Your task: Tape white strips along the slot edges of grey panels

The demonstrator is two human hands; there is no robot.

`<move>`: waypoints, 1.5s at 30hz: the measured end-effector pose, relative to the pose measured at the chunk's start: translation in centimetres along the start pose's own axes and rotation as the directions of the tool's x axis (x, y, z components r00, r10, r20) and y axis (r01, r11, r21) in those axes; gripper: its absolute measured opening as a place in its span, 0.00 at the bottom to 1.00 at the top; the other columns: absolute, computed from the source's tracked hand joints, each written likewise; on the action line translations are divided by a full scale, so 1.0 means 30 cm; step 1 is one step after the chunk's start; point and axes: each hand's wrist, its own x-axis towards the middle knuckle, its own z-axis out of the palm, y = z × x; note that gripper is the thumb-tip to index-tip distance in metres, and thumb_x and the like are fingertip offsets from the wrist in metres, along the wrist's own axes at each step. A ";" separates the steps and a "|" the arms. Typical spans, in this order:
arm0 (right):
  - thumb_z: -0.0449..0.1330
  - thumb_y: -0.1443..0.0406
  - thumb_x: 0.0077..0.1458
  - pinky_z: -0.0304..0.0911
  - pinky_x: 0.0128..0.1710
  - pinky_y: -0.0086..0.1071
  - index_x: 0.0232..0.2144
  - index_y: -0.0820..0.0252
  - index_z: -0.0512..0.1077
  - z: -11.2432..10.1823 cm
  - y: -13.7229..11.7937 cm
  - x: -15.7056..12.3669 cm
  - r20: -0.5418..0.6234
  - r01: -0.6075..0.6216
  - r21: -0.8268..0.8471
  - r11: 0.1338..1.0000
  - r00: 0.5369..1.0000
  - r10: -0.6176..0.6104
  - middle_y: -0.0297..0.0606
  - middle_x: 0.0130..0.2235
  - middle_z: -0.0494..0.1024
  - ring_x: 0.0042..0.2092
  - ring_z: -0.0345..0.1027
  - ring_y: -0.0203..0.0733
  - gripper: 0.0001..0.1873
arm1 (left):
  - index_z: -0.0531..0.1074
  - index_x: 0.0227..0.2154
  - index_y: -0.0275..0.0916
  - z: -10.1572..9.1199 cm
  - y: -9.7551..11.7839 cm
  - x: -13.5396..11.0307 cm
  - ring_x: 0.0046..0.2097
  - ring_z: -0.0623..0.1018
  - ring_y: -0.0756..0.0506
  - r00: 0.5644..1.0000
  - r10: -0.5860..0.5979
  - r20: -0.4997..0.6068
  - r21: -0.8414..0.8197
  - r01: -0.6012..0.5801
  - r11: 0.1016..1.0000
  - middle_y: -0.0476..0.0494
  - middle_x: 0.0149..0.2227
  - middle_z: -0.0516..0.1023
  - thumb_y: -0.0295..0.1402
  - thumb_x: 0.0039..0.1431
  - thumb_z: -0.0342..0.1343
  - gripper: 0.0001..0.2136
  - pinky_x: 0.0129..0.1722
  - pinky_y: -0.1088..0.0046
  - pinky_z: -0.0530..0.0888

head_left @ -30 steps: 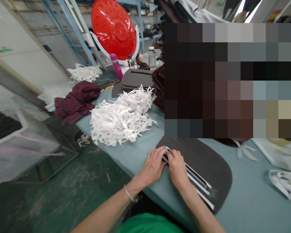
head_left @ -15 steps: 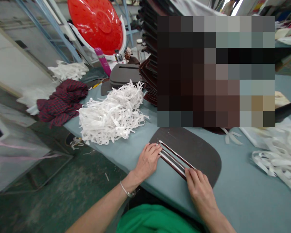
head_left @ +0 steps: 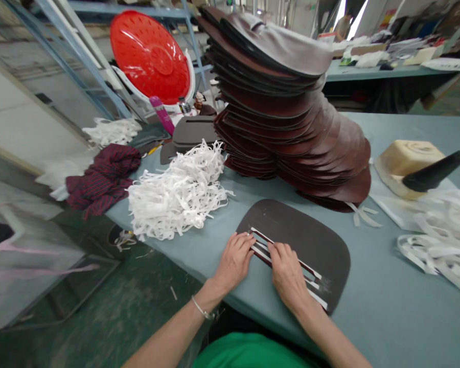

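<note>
In front of me on the table lies a dark grey-brown rounded panel point(head_left: 299, 225), with a long slot near its straight edge. White strips point(head_left: 317, 298) and thin dark red bands run along the slot. My left hand point(head_left: 235, 258) is closed at the slot's left end, fingertips pressed together on the near edge. Close beside it, my right hand point(head_left: 289, 273) has its fingers bent over the same edge, about midway along the slot. Both thumbs are mostly hidden, and so is the part of the edge under the fingers.
A heap of white strips point(head_left: 180, 194) lies to the left. Behind the panel rises a tall leaning stack of dark red-brown pieces point(head_left: 310, 133). At the right are a yellowish container point(head_left: 410, 158), a black handle point(head_left: 437, 171) and more pale strips point(head_left: 444, 240). The table edge point(head_left: 184, 263) runs close by.
My right hand has slid left along the slot, from its right end to about its middle, uncovering the strip ends there. My left hand stays at the left end.
</note>
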 end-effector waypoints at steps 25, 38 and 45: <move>0.48 0.73 0.58 0.61 0.42 0.40 0.40 0.68 0.71 -0.129 0.165 -0.339 -0.007 -0.012 -0.028 1.000 1.000 0.012 0.48 0.39 0.71 0.43 0.60 0.46 0.12 | 0.65 0.51 0.41 0.030 0.011 0.000 0.57 0.66 0.41 0.998 0.064 0.012 0.128 -0.065 0.990 0.41 0.53 0.70 0.27 0.62 0.46 0.15 0.59 0.52 0.61; 0.44 0.75 0.57 0.60 0.44 0.42 0.46 0.69 0.68 -0.092 0.152 -0.320 -0.088 0.032 0.018 0.999 0.996 -0.031 0.46 0.39 0.71 0.43 0.60 0.47 0.18 | 0.60 0.56 0.39 0.060 0.201 -0.022 0.59 0.64 0.41 0.950 0.240 0.199 -0.020 -0.241 0.970 0.39 0.54 0.68 0.27 0.63 0.42 0.18 0.59 0.53 0.62; 0.46 0.78 0.53 0.60 0.42 0.43 0.44 0.69 0.69 -0.078 0.154 -0.318 -0.086 0.034 0.007 0.999 0.996 -0.033 0.44 0.36 0.70 0.40 0.59 0.46 0.19 | 0.54 0.59 0.36 0.067 0.218 -0.026 0.61 0.60 0.40 0.977 0.126 0.170 -0.006 -0.127 0.992 0.36 0.60 0.61 0.33 0.63 0.45 0.22 0.60 0.54 0.62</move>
